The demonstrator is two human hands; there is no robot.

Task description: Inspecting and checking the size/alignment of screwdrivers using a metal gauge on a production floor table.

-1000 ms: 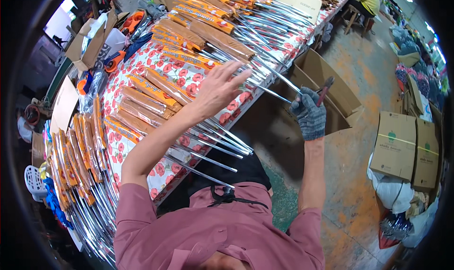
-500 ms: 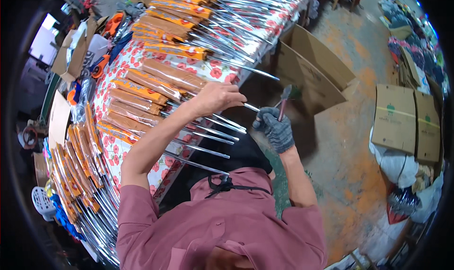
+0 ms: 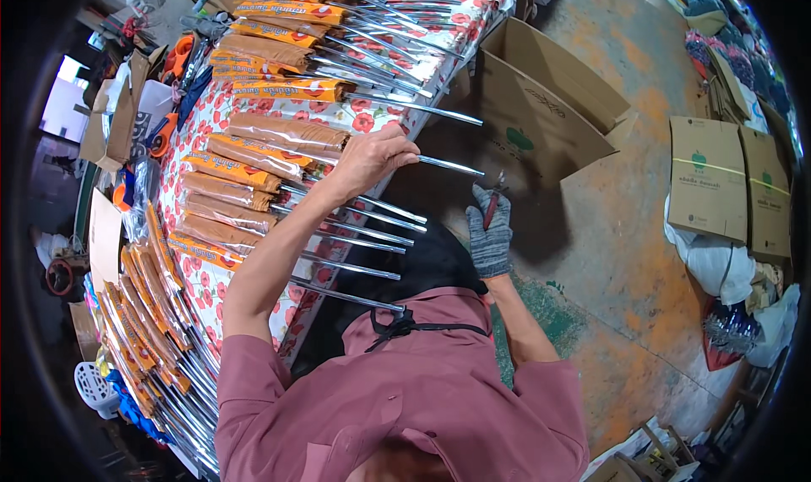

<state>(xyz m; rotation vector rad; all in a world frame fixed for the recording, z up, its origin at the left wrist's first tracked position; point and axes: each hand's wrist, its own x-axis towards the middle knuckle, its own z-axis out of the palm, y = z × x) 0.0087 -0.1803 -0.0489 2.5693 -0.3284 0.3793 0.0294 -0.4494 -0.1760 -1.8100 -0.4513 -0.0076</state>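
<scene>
My left hand [image 3: 376,159], bare, pinches the silver metal rod [image 3: 450,165] of a piece with a brown head [image 3: 287,133] in clear plastic. This head lies on the table, and the rod's tip points right past the edge. My right hand [image 3: 492,237], in a grey knitted glove, closes round a red-handled tool [image 3: 491,209] like pliers, its metal jaws upward. It is apart from the rod, just below its tip. Nearer me lie several similar pieces with orange-printed plastic wraps [image 3: 228,171], their rods [image 3: 372,244] jutting over the edge.
A table with a red-flowered white cloth [image 3: 198,123] bears more wrapped pieces [image 3: 287,89] at its far end. Others stand bundled [image 3: 139,321] at left. An open cardboard box [image 3: 549,102] is beyond my right hand; flattened cartons [image 3: 708,174] and plastic bags lie at right.
My gloved right hand with the tool has moved away from the rod's tip, down toward me. My left hand keeps hold of the rod. The whole view has shifted slightly.
</scene>
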